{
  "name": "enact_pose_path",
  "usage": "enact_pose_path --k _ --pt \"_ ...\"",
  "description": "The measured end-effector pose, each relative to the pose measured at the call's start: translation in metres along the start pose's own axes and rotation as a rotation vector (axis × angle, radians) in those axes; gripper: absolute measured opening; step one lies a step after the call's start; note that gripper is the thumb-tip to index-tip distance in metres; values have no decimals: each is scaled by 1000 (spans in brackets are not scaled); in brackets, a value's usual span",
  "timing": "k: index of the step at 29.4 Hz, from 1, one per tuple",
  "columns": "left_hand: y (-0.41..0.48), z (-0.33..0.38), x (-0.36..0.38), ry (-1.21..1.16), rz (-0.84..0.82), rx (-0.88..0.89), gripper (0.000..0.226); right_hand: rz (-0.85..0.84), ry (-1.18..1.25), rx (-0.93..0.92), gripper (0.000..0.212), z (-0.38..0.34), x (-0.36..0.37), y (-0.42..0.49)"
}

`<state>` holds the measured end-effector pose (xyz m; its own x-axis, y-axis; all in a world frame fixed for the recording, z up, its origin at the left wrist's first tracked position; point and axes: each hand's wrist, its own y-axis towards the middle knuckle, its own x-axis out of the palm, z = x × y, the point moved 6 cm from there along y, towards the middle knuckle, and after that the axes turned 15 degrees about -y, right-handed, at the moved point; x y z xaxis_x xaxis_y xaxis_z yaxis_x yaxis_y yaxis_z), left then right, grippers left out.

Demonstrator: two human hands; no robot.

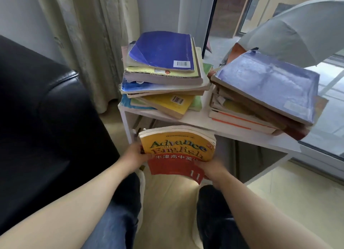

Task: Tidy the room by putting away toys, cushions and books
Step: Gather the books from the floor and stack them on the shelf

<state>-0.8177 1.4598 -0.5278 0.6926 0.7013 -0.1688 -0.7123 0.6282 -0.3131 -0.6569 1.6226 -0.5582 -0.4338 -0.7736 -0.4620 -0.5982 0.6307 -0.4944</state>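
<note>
Fingers (144, 156) of left hand (134, 155) and right hand (210, 167) closed on opposite sides of thick yellow-and-red paperback English textbook (178, 152), held level just below white shelf's (242, 135) front edge, likely for sliding underneath, both top stacks already tall.

- A home living room, by the look of it.
- A black leather sofa (42, 107) stands beside pale curtains (89, 34).
- A low white shelf (219, 129) carries worn schoolbook stacks (163, 72).
- An open grey umbrella (297, 34) sits by the floor-length window (232, 10).
</note>
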Motion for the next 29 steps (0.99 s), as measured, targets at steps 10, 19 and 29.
enact_pose_path --k 10,19,29 --pt "44 -24 -26 32 83 -94 31 36 12 57 27 -18 23 59" --pt "60 -34 -19 309 -70 -101 5 48 29 52 35 -25 48 85" --pt "67 -29 -35 103 236 -115 24 89 20 65 44 -36 65 93"
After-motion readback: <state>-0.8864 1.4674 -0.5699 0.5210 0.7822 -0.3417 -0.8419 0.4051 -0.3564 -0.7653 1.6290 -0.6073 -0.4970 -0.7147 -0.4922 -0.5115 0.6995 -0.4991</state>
